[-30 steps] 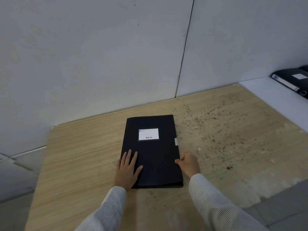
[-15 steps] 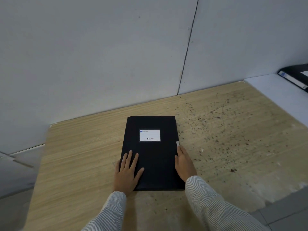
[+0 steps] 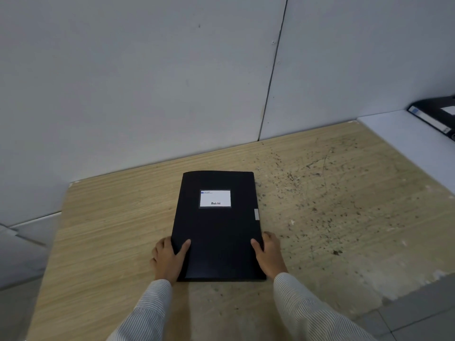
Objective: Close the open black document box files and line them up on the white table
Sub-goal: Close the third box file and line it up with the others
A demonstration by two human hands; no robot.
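A closed black box file (image 3: 218,227) with a white label lies flat on the wooden table (image 3: 110,230) in front of me. My left hand (image 3: 167,260) grips its left edge near the front corner, thumb on top of the cover. My right hand (image 3: 269,253) grips the right edge the same way, thumb on the cover. The white table (image 3: 403,134) stands at the far right, and another black file (image 3: 435,114) lies on it at the frame's edge.
A grey panelled wall (image 3: 172,82) runs right behind both tables. The right half of the wooden table is stained with dark specks (image 3: 320,193). Grey floor tiles (image 3: 418,313) show at the lower right and at the left.
Both hands shifted from resting flat on the cover to clasping the file's left and right edges with thumbs on top. The file has stayed in the same place.
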